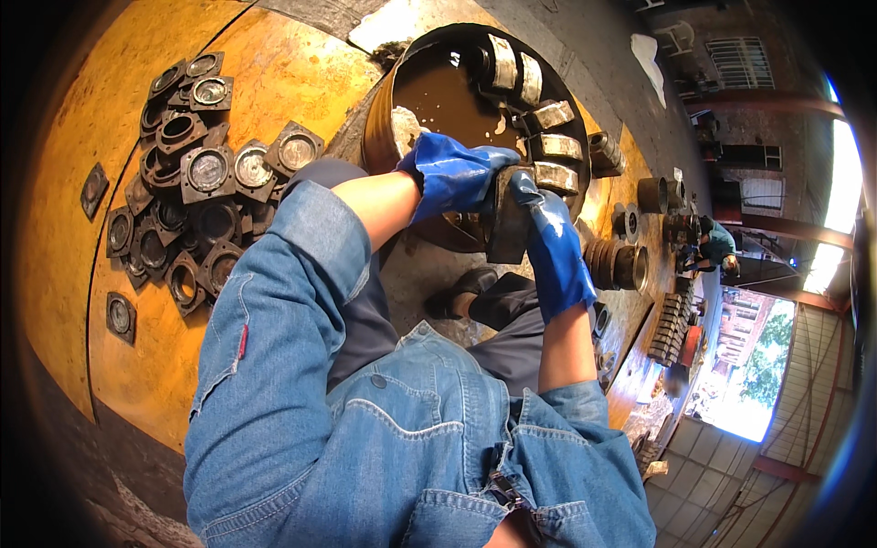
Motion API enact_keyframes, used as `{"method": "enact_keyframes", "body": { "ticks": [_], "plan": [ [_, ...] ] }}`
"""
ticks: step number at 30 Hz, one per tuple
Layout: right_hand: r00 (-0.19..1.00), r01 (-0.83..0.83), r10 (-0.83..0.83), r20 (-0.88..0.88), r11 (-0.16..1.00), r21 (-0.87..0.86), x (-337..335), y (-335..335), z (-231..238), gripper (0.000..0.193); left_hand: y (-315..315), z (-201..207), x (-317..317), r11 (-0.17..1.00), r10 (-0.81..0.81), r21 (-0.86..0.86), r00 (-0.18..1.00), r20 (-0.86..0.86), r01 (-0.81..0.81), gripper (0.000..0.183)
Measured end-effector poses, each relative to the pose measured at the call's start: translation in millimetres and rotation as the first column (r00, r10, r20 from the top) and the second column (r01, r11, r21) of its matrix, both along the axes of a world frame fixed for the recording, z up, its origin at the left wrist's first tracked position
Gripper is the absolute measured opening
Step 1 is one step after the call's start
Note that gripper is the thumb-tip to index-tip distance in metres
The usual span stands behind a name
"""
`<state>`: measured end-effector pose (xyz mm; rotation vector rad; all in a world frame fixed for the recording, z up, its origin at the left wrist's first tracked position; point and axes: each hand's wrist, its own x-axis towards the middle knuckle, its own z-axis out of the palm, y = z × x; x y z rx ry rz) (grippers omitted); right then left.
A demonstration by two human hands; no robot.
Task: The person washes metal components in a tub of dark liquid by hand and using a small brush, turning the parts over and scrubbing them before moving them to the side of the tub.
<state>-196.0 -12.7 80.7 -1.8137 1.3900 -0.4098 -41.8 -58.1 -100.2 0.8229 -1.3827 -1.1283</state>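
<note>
My left hand (pixel 461 178), in a blue rubber glove, grips a dark, flat-sided metal casting (pixel 509 219) by its upper left end. On its right side, my gloved right hand (pixel 551 233) is closed round the same casting, with the thumb on top. The piece is tilted over the near rim of a big round metal tub (pixel 379 117). Brown liquid (pixel 443 96) fills part of the tub. Several ring-shaped metal parts (pixel 559 146) stand along its right inner wall. The casting's far face is hidden by the gloves.
A heap of square flanged housings (pixel 208 171) lies on the yellowish plates (pixel 274 64) to the left. Round metal parts (pixel 617 265) line the floor at right, with rows of blocks (pixel 671 327) beyond. Another person (pixel 717 242) bends over farther right.
</note>
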Motion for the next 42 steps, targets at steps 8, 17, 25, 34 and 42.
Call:
{"method": "enact_keyframes", "body": {
  "ticks": [8, 17, 25, 34, 42],
  "plan": [
    [0.998, 0.026, -0.029, 0.048, 0.997, 0.073, -15.2, -14.2, -18.6, 0.067, -4.9, 0.2, -6.5, 0.996, -0.013, 0.087, 0.991, -0.132, 0.025, 0.023],
    [0.997, 0.039, -0.043, 0.057, 0.997, 0.073, -4.5, -1.4, -3.9, 0.061, -2.8, 0.6, -0.3, 0.989, -0.103, 0.113, 0.994, 0.026, 0.100, 0.030],
    [0.995, 0.071, -0.078, 0.061, 0.991, 0.112, -13.2, -6.7, -13.1, 0.047, 13.9, 41.4, 4.3, 0.860, -0.075, 0.385, 0.830, -0.553, 0.335, 0.022],
    [0.997, 0.037, -0.043, 0.058, 0.995, 0.097, -9.7, -6.3, -15.0, 0.051, 6.8, 18.9, 4.4, 0.991, -0.056, 0.117, 0.997, -0.061, 0.063, 0.022],
    [0.998, 0.011, -0.012, -0.070, 1.000, -0.007, -4.6, -3.3, -1.6, 0.060, 18.8, 49.2, 10.3, 0.892, -0.144, 0.344, 0.904, -0.403, 0.295, 0.021]
  ]
}}
